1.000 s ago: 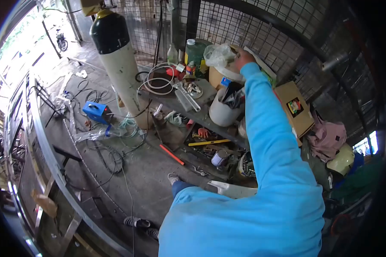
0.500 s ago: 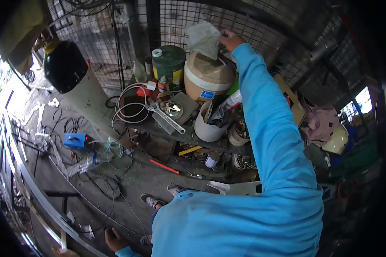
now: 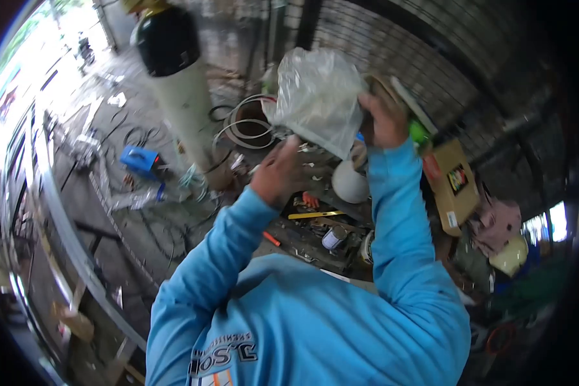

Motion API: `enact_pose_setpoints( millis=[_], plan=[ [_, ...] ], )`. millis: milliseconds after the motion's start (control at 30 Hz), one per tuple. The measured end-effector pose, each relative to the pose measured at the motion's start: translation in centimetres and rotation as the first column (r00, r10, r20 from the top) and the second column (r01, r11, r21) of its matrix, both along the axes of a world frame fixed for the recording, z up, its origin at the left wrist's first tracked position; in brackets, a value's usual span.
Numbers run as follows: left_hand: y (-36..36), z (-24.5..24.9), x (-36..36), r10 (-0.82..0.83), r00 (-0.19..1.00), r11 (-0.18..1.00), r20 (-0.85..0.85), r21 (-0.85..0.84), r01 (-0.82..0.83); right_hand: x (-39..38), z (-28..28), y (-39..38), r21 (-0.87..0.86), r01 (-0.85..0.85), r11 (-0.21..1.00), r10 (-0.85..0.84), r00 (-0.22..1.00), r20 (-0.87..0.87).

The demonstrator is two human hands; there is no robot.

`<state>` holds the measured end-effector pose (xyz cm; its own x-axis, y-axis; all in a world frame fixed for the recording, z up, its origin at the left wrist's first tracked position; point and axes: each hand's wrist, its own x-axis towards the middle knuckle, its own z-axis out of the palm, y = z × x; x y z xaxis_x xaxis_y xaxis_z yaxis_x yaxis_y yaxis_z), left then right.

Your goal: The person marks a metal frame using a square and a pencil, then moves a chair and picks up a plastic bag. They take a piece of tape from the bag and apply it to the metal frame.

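A clear plastic bag [image 3: 318, 96] hangs in front of me, over the cluttered bench. My right hand [image 3: 386, 119] is closed on the bag's right edge. What lies inside the bag I cannot make out through the cloudy plastic. Below the bag's lower left edge is my left hand [image 3: 278, 172], somewhat blurred, its fingers stretched up toward the plastic and holding nothing that shows. Behind and under the bag, a white container [image 3: 350, 182] stands partly covered.
A tall gas cylinder [image 3: 183, 96] stands to the left, beside a coiled pale hose [image 3: 241, 132]. On the floor are a blue box-shaped device [image 3: 139, 159] and cables. Long metal bars [image 3: 64, 212] run along the left. A cardboard box [image 3: 453, 186] is at right.
The bag has come down and closer, in my right hand. My left hand has risen from low at the left to beside the bag. The view has shifted to the left.
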<state>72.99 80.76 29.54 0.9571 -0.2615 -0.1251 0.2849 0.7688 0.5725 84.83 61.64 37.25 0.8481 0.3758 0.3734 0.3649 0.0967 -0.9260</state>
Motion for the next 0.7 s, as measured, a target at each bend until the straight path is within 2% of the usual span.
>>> enact_pose_setpoints(
  millis=[33,67,100,133,167,200,233,267,300,400,433,500,533,567,633,667,700],
  plan=[
    [0.3,-2.5,0.0,0.112,0.966,0.952,0.234,0.255,-0.172,-2.9,-0.4,1.7,0.115,-0.102,0.988,0.12,0.98,-0.162],
    [0.5,-5.0,0.1,0.197,0.877,0.79,0.439,0.458,-0.407,-3.9,-2.1,3.1,0.143,-0.129,0.981,0.143,0.986,-0.089],
    [1.1,-5.2,-0.7,0.188,0.775,0.591,0.604,0.56,-0.58,-4.1,-4.6,2.8,-0.012,-0.142,0.99,0.14,0.985,-0.103],
    [2.0,-4.3,-2.1,0.028,0.63,0.281,0.776,0.599,-0.75,-5.5,-4.9,2.9,-0.093,-0.191,0.977,0.18,0.977,-0.113],
    [3.0,-3.4,-3.4,-0.128,0.471,-0.072,0.873,0.466,-0.882,-5.6,-6.9,2.6,-0.032,-0.203,0.979,0.196,0.969,-0.151],
    [3.7,-3.7,-4.6,0.107,0.625,0.157,0.773,0.608,-0.778,-5.9,-8.3,2.5,0.049,-0.204,0.978,0.21,0.962,-0.176],
    [4.1,-4.0,-5.7,0.29,0.759,0.408,0.583,0.642,-0.649,-6.6,-8.6,2.9,0.13,-0.203,0.971,0.226,0.954,-0.199],
    [4.5,-4.3,-6.5,0.397,0.858,0.645,0.326,0.566,-0.513,-7.5,-8.5,3.0,0.229,-0.194,0.954,0.243,0.947,-0.209],
    [4.9,-5.0,-7.1,0.419,0.837,0.67,0.352,0.502,-0.547,-8.1,-8.3,3.4,0.324,-0.181,0.929,0.26,0.94,-0.22],
    [6.0,-5.4,-9.3,0.437,0.807,0.568,0.397,0.574,-0.589,-8.7,-7.4,5.2,0.08,-0.22,0.972,0.219,0.975,0.019],
    [5.8,-4.5,-10.2,0.413,0.811,0.536,0.415,0.609,-0.585,-8.7,-7.4,6.2,-0.02,-0.266,0.964,0.266,0.964,-0.016],
    [5.7,-3.5,-11.8,0.37,0.863,0.507,0.344,0.704,-0.497,-8.9,-10.8,9.2,0.045,-0.42,0.907,0.421,0.895,-0.149],
    [5.9,-3.2,-12.6,0.357,0.882,0.482,0.309,0.748,-0.457,-9.1,-11.3,10.1,0.006,-0.481,0.877,0.475,0.865,-0.161],
    [6.0,-4.2,-13.2,0.353,0.862,0.423,0.363,0.76,-0.493,-9.4,-11.9,10.9,-0.034,-0.539,0.842,0.526,0.833,-0.173],
    [6.6,-5.6,-15.2,0.355,0.859,0.293,0.369,0.829,-0.477,-11.2,-12.3,10.5,-0.28,-0.596,0.753,0.588,0.8,-0.12],
    [6.6,-6.0,-16.3,0.359,0.859,0.23,0.365,0.857,-0.461,-11.8,-12.6,10.5,-0.248,-0.602,0.759,0.583,0.798,-0.154],
    [6.3,-6.1,-17.3,0.487,0.825,0.323,0.289,0.818,-0.477,-12.3,-12.9,10.6,-0.219,-0.606,0.765,0.576,0.795,-0.19]
  ],
)
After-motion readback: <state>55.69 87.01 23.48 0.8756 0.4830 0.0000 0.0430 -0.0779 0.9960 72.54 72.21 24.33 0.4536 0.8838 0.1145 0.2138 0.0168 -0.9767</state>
